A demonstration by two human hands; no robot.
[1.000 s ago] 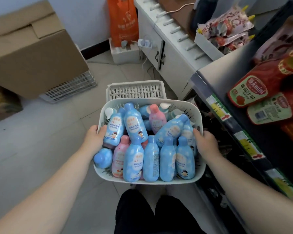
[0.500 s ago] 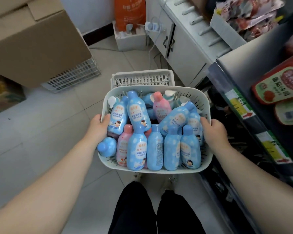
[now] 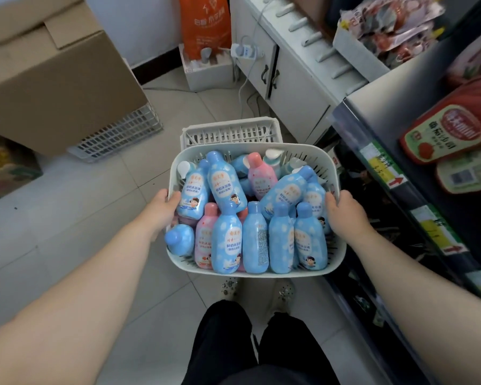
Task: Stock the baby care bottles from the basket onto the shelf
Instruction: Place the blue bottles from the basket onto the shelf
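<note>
Gripping basket (image 3: 261,151) rims — both hands, left (image 3: 165,204), right (image 3: 345,211) — bottles (image 3: 228,237) piled inside.

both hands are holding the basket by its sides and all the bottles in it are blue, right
Not all blue: the head view shows pink bottles among the blue bottles. The left hand and right hand do hold the basket by its sides.
</note>
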